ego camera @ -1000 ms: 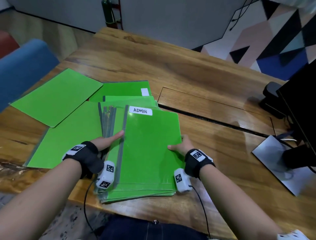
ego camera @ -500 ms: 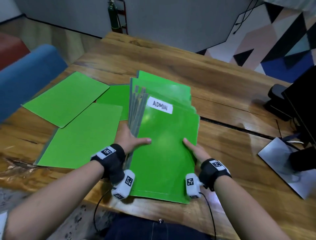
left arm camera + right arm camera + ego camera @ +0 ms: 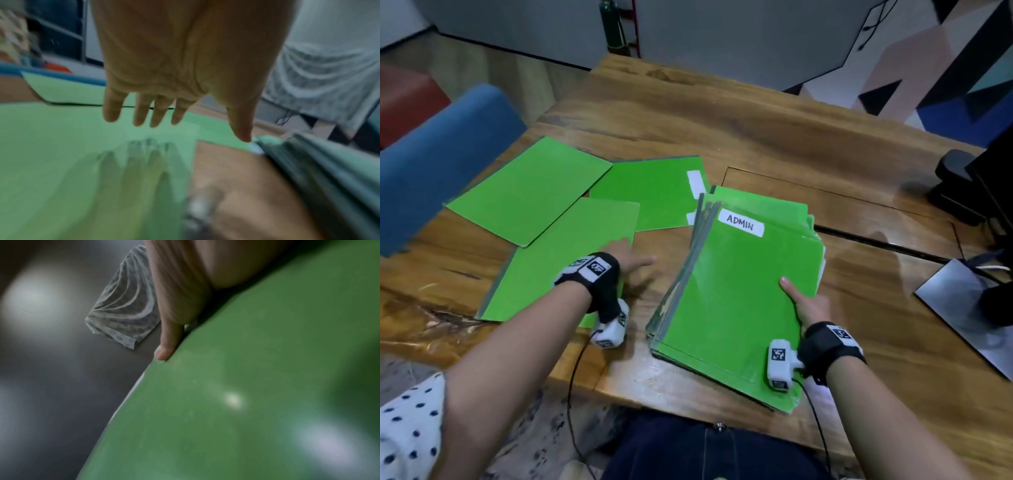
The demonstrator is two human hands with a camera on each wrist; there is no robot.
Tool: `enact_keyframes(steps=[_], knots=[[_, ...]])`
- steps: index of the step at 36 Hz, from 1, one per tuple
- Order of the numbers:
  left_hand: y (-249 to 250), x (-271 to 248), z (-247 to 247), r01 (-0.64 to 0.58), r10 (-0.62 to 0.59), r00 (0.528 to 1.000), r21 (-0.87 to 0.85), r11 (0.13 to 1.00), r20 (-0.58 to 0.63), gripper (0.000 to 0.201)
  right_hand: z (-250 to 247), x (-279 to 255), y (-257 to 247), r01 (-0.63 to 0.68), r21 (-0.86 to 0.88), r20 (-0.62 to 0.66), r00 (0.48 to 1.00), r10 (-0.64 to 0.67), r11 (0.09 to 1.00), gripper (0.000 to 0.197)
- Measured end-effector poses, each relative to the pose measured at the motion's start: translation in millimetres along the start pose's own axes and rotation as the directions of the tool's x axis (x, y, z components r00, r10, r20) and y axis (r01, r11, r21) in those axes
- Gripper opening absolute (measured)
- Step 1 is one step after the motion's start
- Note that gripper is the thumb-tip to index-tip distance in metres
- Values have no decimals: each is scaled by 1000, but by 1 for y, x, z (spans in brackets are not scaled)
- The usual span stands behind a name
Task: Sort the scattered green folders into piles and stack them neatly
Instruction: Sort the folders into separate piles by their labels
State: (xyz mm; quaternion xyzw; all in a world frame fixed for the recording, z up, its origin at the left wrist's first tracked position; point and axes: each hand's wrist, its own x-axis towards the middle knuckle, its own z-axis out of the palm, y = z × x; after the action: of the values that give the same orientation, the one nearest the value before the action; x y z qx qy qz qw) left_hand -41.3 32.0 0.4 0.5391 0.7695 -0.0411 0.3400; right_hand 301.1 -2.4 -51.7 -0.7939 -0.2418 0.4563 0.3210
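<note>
A stack of green folders [image 3: 736, 301] with a white ADMIN label [image 3: 741, 222] on top lies slanted on the wooden table [image 3: 774, 144], right of centre. My right hand [image 3: 804, 305] grips its right edge, thumb [image 3: 164, 352] on the top cover and the other fingers hidden under it. Three loose green folders lie to the left: one at far left [image 3: 527, 188], one at the back with a white label [image 3: 650, 195], one nearer [image 3: 558, 270]. My left hand [image 3: 631, 255] is open above the nearer folder [image 3: 72, 162], fingers [image 3: 141, 113] straight, holding nothing, left of the stack [image 3: 329, 170].
A blue chair [image 3: 434, 164] stands off the table's left edge. On the right are a monitor's silver base [image 3: 962, 308] and a black clamp [image 3: 955, 181]. A slot [image 3: 893, 241] runs across the table behind the stack. The table's front edge is close to my body.
The stack has shifted to the right and down onto the table. My left hand has let go of its spine side and moved left over the nearer loose folder.
</note>
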Motion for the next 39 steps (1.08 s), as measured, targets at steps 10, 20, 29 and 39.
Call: enact_keyframes(steps=[10,20,29,39], knots=[[-45,-16,47,45,-63,998,418,907,28,101,-15,0,-30,-62,-325,19,997,72,944,98],[-28,-21,23,-257,247,966,177,950,73,57,-20,2,-45,-96,-440,-18,995,98,893,87],[-108,5,-7,401,-428,900,-232,886,-80,105,-12,4,-15,-151,-388,-74,988,133,909,81],[-100,-1,-33,142,-208,966,-356,924,-154,63,-11,-2,-18,-175,-399,-77,985,157,900,85]])
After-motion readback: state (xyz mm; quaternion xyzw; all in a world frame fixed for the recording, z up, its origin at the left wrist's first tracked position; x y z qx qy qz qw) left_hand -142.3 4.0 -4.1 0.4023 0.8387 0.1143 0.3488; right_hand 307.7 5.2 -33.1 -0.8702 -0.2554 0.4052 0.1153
